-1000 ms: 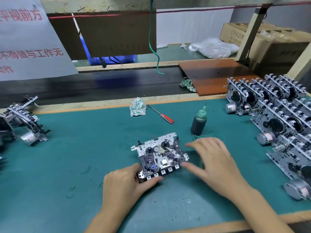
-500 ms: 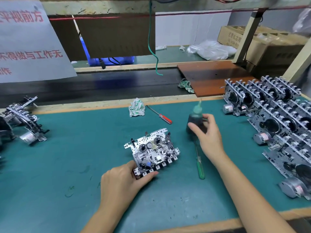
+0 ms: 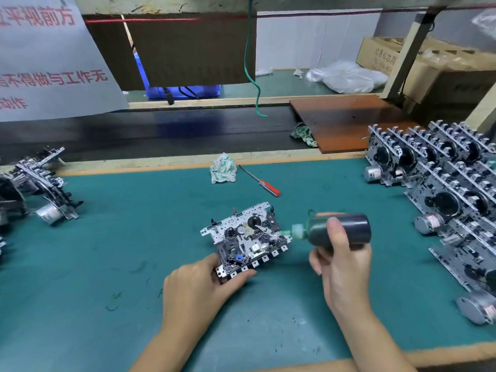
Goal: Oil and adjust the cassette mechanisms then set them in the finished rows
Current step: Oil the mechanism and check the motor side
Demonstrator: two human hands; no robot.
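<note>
Our right hand [image 3: 343, 264], fingers wrapped round the dark oil bottle [image 3: 339, 229], lays it sideways, green nozzle pointing left onto the silver metal cassette mechanism [image 3: 245, 237] (left hand [image 3: 197, 288] pinches its near corner).

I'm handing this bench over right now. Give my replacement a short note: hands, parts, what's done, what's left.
Left hand holds the near corner of the mechanism on the green mat.
Right hand grips the oil bottle tipped sideways, nozzle at the mechanism's right side.
Finished rows stand at right; more units wait at left.
Red screwdriver lies behind.
Left: finish oiling, adjust, set it in the rows.
</note>
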